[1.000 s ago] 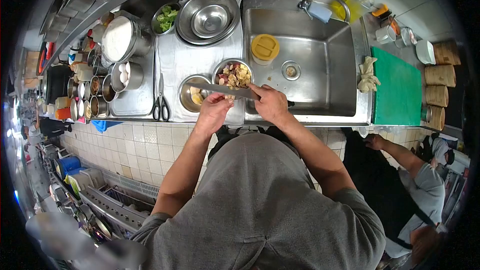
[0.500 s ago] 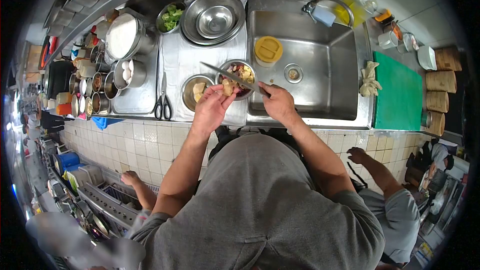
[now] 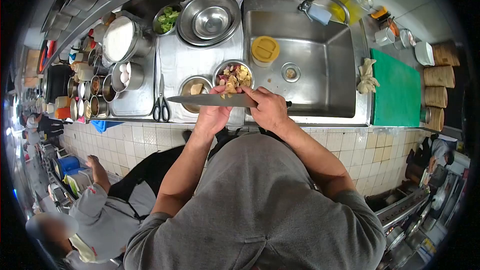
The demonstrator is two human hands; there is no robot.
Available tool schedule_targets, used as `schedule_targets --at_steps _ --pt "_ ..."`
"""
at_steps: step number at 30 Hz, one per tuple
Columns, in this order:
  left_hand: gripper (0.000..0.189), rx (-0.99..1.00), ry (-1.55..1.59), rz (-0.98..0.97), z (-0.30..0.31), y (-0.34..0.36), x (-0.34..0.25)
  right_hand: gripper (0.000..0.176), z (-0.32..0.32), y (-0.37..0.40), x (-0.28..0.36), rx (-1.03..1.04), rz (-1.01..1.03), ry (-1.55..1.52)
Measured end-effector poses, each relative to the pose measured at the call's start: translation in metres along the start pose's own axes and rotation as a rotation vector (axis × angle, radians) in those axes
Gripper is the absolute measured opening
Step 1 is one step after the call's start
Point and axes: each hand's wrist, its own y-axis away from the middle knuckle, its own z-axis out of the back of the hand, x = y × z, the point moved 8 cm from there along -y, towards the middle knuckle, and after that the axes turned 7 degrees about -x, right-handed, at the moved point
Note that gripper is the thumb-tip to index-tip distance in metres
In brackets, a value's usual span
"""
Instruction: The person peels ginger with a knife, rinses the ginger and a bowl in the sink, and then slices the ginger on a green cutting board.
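My left hand (image 3: pixel 214 115) is closed on a knobbly tan piece of ginger (image 3: pixel 230 89), its fingers partly hidden behind the blade. My right hand (image 3: pixel 270 110) grips a long kitchen knife (image 3: pixel 200 100), whose blade points left and lies across the front of the ginger. Just beyond both hands sits a steel bowl (image 3: pixel 216 76) of mixed yellowish and reddish scraps or pieces. To the left, partly under the blade, another steel bowl (image 3: pixel 186 84) holds a pale peeled piece (image 3: pixel 196 89).
Black scissors (image 3: pixel 161 107) lie left of the bowls. Nested steel bowls (image 3: pixel 182 25) and a bowl of green leaves (image 3: pixel 168 18) stand behind. On the right are a sink (image 3: pixel 325 80) with a yellow-lidded tub (image 3: pixel 265 50) and a green board (image 3: pixel 395 90). A co-worker (image 3: pixel 110 215) is behind, at left.
The knife has swung from a diagonal to nearly level and come closer to my body. At left behind me a co-worker shows more fully; the one at near right has left view.
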Motion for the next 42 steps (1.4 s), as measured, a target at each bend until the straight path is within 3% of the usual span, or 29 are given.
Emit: schedule_targets --at_steps 3,19,22,27,37,39,42 --pt "0.034 -0.007 -0.035 -0.002 -0.004 0.001 -0.001 0.056 0.001 0.000 -0.002 -0.017 0.004 0.024" --pt "0.042 -0.075 0.033 0.010 -0.012 -0.001 0.011 0.048 0.008 0.000 0.002 -0.098 0.015 0.041" --pt "0.042 -0.006 0.022 0.002 -0.024 0.003 0.008 0.049 0.007 0.001 0.001 -0.086 0.013 0.042" --pt "0.040 -0.090 -0.111 -0.003 -0.025 0.009 0.004 0.051 0.000 -0.003 -0.014 -0.081 0.005 0.067" --pt "0.039 -0.006 -0.036 0.033 -0.009 -0.005 0.006 0.051 0.007 -0.001 -0.006 -0.052 -0.013 -0.001" --pt "0.028 -0.025 -0.040 0.024 -0.011 -0.005 0.005 0.050 0.005 -0.002 -0.008 -0.057 -0.001 0.031" --pt "0.041 -0.027 0.012 0.023 0.007 -0.008 0.009 0.050 0.004 -0.004 -0.010 -0.061 0.014 0.089"
